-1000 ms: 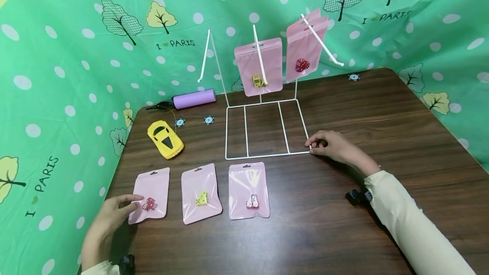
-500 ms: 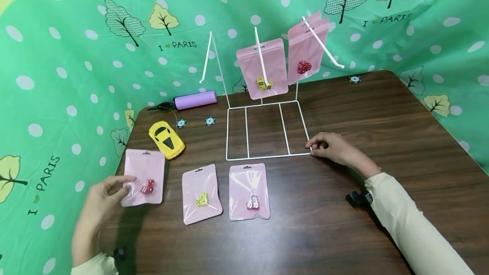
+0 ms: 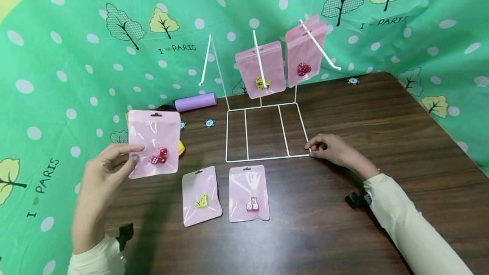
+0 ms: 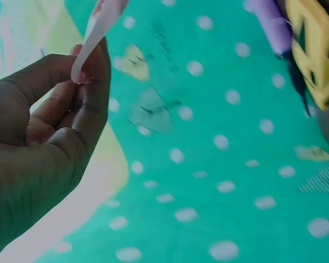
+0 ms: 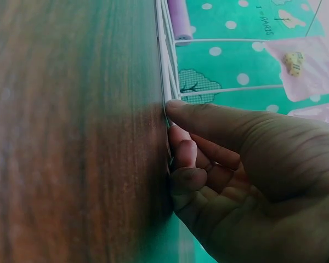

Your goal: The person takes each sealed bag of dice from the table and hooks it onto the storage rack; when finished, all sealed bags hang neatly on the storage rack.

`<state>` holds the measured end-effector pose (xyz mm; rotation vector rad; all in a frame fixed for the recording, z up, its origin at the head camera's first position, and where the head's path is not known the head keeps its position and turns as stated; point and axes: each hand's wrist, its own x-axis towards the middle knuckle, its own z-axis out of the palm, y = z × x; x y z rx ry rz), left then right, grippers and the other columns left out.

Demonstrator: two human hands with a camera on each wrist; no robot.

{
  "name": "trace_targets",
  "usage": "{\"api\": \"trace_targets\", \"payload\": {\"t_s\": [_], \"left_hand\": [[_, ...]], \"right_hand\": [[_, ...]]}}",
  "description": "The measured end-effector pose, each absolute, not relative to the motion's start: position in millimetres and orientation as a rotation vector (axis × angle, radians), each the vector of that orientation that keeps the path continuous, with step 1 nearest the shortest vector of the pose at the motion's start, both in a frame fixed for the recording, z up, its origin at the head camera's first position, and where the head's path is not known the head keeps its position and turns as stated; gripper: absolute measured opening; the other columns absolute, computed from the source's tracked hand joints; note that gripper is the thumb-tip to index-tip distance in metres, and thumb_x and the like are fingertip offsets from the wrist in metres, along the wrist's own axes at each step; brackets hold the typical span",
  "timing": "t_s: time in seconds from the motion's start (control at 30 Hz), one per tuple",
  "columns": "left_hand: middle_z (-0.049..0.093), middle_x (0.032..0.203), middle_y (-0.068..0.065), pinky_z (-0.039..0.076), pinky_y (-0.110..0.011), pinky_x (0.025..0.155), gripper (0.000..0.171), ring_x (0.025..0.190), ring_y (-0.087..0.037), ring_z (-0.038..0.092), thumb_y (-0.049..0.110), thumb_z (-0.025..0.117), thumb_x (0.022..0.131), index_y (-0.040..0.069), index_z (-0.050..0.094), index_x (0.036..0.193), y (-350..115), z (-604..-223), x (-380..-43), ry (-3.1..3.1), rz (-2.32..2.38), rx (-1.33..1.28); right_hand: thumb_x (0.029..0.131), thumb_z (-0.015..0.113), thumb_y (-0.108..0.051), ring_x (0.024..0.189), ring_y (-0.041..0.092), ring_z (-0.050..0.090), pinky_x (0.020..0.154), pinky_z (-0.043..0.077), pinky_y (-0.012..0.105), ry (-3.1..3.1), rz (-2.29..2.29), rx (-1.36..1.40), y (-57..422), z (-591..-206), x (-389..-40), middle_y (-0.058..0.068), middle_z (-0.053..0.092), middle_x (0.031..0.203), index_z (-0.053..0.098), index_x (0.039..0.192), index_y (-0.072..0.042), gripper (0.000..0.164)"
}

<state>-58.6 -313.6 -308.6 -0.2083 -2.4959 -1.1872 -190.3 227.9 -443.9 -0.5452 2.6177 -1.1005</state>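
Observation:
My left hand (image 3: 95,186) pinches a pink zip pouch with red dice (image 3: 153,133) by its left edge, held up over the table. In the left wrist view the pouch shows edge-on between thumb and fingers. My right hand (image 3: 338,151) pinches the front right corner of a white wire display rack (image 3: 267,158). A pink pouch with yellow dice (image 3: 267,65) hangs on the rack's middle prong, and pink pouches with red dice (image 3: 305,52) on its right prong. On the table lie a pouch with yellow dice (image 3: 196,183) and one with clear, pinkish dice (image 3: 248,186).
A yellow toy car (image 3: 181,148) is mostly hidden behind the raised pouch. Behind it lies a purple cylinder (image 3: 195,102) with a black end. Poker chips (image 3: 209,123) lie left of the rack and at the back right. A green dotted cloth (image 3: 153,75) hangs behind the table.
My left hand has lifted the pouch with red dice from the table, up and towards the back, so it now covers most of the toy car. The right hand stays on the rack.

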Motion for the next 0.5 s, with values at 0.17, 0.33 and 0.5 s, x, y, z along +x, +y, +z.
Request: {"api": "trace_targets", "payload": {"t_s": [0.17,0.33,0.5], "left_hand": [[0.071,0.113,-0.001,0.057,-0.014,0.079,0.026,0.094,-0.005,0.072,-0.022,0.069,0.093,-0.01,0.076,0.116,-279.6,-293.6,-61.1,-2.396,-1.315,-0.378],[0.07,0.114,-0.007,0.051,-0.013,0.065,0.029,0.083,-0.01,0.068,-0.023,0.069,0.092,-0.007,0.077,0.115,-251.2,-285.5,-69.9,-2.319,-1.366,-0.55],[0.07,0.113,-0.005,0.047,-0.015,0.06,0.03,0.082,-0.012,0.066,-0.021,0.07,0.092,-0.004,0.079,0.115,-234.8,-285.8,-78.7,-2.284,-1.366,-0.594]], "right_hand": [[0.101,0.073,-0.001,0.088,0.021,0.057,0.074,0.047,0.028,2.617,-1.102,-0.551,229.9,-443.7,-190.0,0.005,0.066,0.098,0.076,0.115,0.0,0.015],[0.101,0.074,-0.003,0.088,0.02,0.056,0.073,0.047,0.028,2.624,-1.11,-0.558,231.0,-443.1,-189.8,0.005,0.067,0.099,0.077,0.115,0.001,0.015],[0.1,0.076,-0.005,0.086,0.017,0.057,0.072,0.046,0.028,2.625,-1.115,-0.582,229.9,-442.7,-190.2,0.004,0.068,0.099,0.077,0.116,0.0,0.017]]}}
